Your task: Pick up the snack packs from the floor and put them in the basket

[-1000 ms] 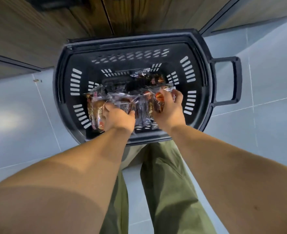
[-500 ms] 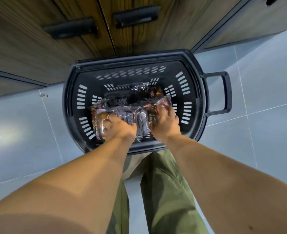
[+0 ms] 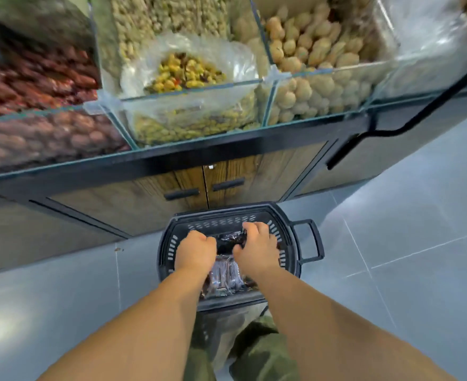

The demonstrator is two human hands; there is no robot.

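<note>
Both hands were over basket (image 3: 221,213): left hand (image 3: 196,253) curled, grip impossible to tell; right hand (image 3: 257,247) pinched dark snack pack (image 3: 230,239) with fingers. Other snack packs (image 3: 224,276) lay inside. None seen on floor (image 3: 391,270); task looked almost finished.

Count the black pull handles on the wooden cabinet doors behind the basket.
2. The left handle is on the left wooden door, the right handle on the door beside it, both just above the basket. More may be hidden outside the view.
</note>
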